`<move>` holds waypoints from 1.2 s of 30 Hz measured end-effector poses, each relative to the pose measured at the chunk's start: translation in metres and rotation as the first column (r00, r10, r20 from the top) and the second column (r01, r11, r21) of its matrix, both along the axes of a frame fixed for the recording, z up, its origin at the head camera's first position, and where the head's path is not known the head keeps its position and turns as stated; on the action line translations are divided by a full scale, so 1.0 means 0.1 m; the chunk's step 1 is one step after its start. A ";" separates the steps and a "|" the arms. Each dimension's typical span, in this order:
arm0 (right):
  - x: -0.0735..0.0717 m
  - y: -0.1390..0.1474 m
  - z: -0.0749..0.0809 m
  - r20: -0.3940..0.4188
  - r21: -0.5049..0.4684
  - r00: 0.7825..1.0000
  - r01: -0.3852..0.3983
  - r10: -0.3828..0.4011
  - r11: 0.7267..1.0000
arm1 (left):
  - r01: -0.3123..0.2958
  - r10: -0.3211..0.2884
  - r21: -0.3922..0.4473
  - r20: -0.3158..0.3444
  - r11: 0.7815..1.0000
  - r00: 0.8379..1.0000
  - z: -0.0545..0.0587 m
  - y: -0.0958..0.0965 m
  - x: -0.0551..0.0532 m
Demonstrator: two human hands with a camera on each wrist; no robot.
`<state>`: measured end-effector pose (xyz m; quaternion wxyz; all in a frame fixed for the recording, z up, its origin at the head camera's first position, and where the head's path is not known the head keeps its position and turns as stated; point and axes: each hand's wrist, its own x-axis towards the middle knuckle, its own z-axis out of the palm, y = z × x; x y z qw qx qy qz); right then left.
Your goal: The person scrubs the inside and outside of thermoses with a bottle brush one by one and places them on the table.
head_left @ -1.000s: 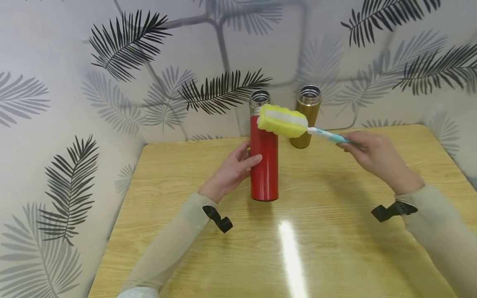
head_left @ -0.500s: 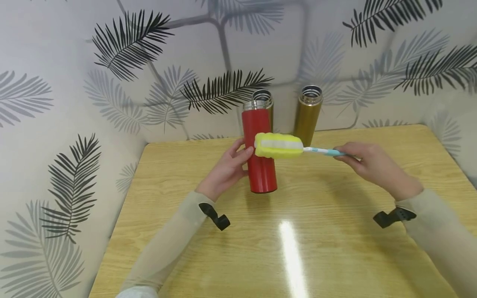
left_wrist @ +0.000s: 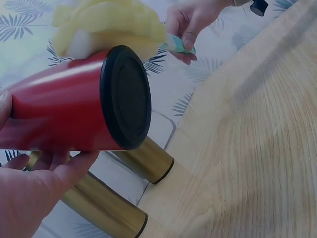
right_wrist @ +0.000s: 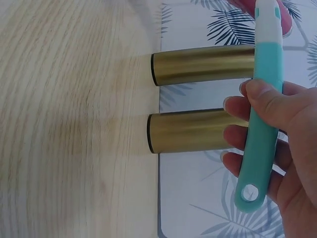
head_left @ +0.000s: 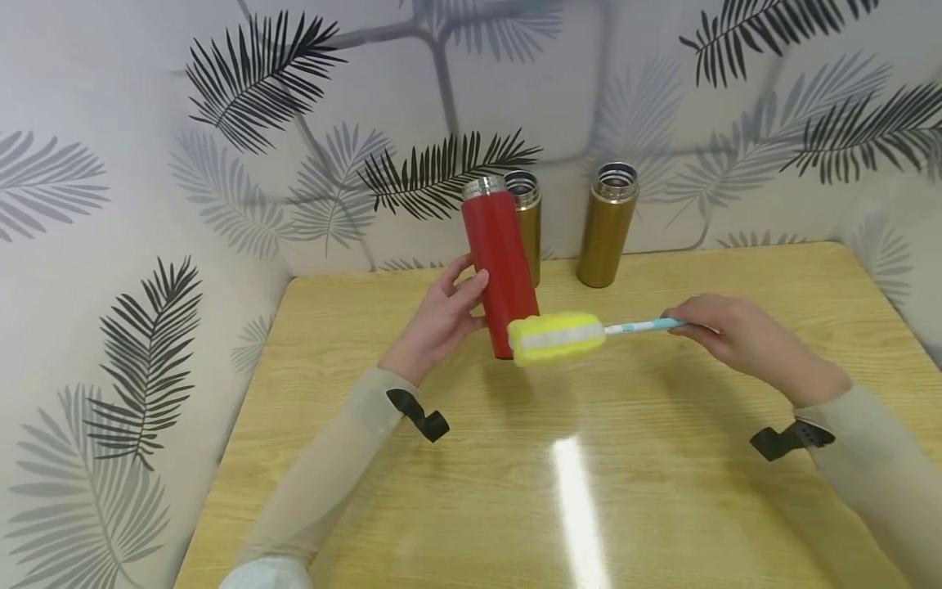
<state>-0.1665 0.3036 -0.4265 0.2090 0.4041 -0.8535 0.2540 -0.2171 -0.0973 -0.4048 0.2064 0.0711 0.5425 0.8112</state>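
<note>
My left hand (head_left: 440, 319) grips a red thermos flask (head_left: 500, 254) round its side. The flask leans left at the top, its lidless steel neck showing, and its black base (left_wrist: 130, 96) faces the left wrist camera. In my right hand (head_left: 743, 339) is a bottle brush, held by its teal and white handle (right_wrist: 265, 114) between thumb and fingers. Its yellow and white sponge head (head_left: 559, 337) lies against the lower right side of the flask.
Two gold thermos flasks stand at the back of the wooden table (head_left: 412, 491) by the leaf-patterned wall: one (head_left: 531, 237) partly behind the red flask, the other (head_left: 607, 229) to its right. Both have uncovered mouths.
The brush head has moved down from the top of the red flask to near its base. My left hand has raised the flask and tilted its top to the left.
</note>
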 end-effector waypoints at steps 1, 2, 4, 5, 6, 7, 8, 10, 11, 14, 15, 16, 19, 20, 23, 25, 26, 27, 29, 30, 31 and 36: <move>0.00 0.01 -0.01 -0.005 -0.001 1.000 0.004 -0.004 1.000 | 0.003 -0.003 -0.003 -0.002 1.000 1.000 0.00 0.00 0.00; -0.01 0.01 -0.01 -0.010 -0.003 1.000 0.011 -0.011 1.000 | 0.007 -0.007 -0.009 -0.003 1.000 1.000 0.00 0.00 -0.01; -0.02 0.02 0.00 -0.024 -0.007 0.999 0.029 -0.029 1.000 | 0.024 -0.024 -0.030 -0.004 0.999 1.000 -0.02 0.00 0.00; -0.03 0.02 0.00 -0.026 -0.013 0.999 0.038 -0.038 0.999 | 0.029 -0.029 -0.040 0.000 0.999 1.000 -0.03 0.00 0.00; -0.04 0.02 0.02 -0.030 -0.015 0.998 0.045 -0.046 0.999 | 0.037 -0.037 -0.048 0.003 0.998 0.999 -0.04 0.01 0.01; -0.05 0.03 0.03 -0.035 -0.019 0.998 0.054 -0.054 0.998 | 0.042 -0.041 -0.053 0.007 0.998 0.999 -0.05 0.01 0.01; -0.06 0.03 0.05 -0.038 -0.022 0.997 0.066 -0.067 0.998 | 0.047 -0.047 -0.056 0.008 0.997 0.999 -0.06 0.02 0.02; -0.08 0.04 0.09 -0.033 -0.023 0.995 0.089 -0.090 0.996 | 0.058 -0.058 -0.056 0.006 0.997 0.998 -0.09 0.03 0.02; -0.09 0.04 0.10 -0.033 -0.023 0.994 0.102 -0.103 0.995 | 0.064 -0.064 -0.052 0.002 0.997 0.998 -0.10 0.03 0.02; -0.11 0.05 0.15 -0.031 -0.023 0.990 0.136 -0.137 0.990 | 0.087 -0.087 -0.036 -0.009 0.996 0.996 -0.12 0.03 0.02; -0.12 0.06 0.17 -0.032 -0.025 0.989 0.143 -0.144 0.989 | 0.097 -0.097 -0.031 -0.012 0.995 0.995 -0.13 0.03 0.02; -0.14 0.06 0.18 -0.037 -0.033 0.989 0.145 -0.146 0.989 | 0.109 -0.110 -0.025 -0.018 0.994 0.994 -0.14 0.03 0.02; -0.18 0.06 0.22 -0.047 -0.044 0.988 0.147 -0.149 0.988 | 0.145 -0.145 -0.005 -0.027 0.989 0.989 -0.14 0.03 0.04; -0.20 0.06 0.23 -0.054 -0.045 0.988 0.145 -0.147 0.988 | 0.158 -0.158 -0.004 -0.030 0.987 0.987 -0.14 0.03 0.05; -0.23 0.04 0.27 -0.075 -0.042 0.987 0.139 -0.142 0.989 | 0.181 -0.182 -0.031 -0.040 0.983 0.982 -0.13 0.04 0.05; -0.24 0.03 0.29 -0.084 -0.032 0.985 0.146 -0.148 0.989 | 0.186 -0.189 -0.058 -0.049 0.981 0.981 -0.13 0.06 0.05; -0.25 0.02 0.30 -0.084 -0.029 0.985 0.149 -0.150 0.988 | 0.183 -0.186 -0.073 -0.050 0.980 0.981 -0.12 0.07 0.05; -0.25 0.01 0.31 -0.086 -0.025 0.984 0.152 -0.154 0.988 | 0.176 -0.182 -0.091 -0.054 0.980 0.982 -0.12 0.08 0.05; -0.25 0.00 0.33 -0.086 -0.022 0.982 0.166 -0.167 0.986 | 0.162 -0.170 -0.121 -0.058 0.979 0.984 -0.11 0.11 0.06; -0.25 -0.01 0.34 -0.088 -0.022 0.980 0.176 -0.177 0.984 | 0.157 -0.166 -0.133 -0.059 0.979 0.984 -0.11 0.12 0.06; -0.25 -0.02 0.35 -0.088 -0.025 0.979 0.184 -0.186 0.983 | 0.151 -0.160 -0.146 -0.057 0.978 0.985 -0.12 0.13 0.06; -0.26 -0.05 0.39 -0.075 -0.035 0.969 0.235 -0.237 0.971 | 0.133 -0.144 -0.178 -0.054 0.975 0.988 -0.14 0.13 0.06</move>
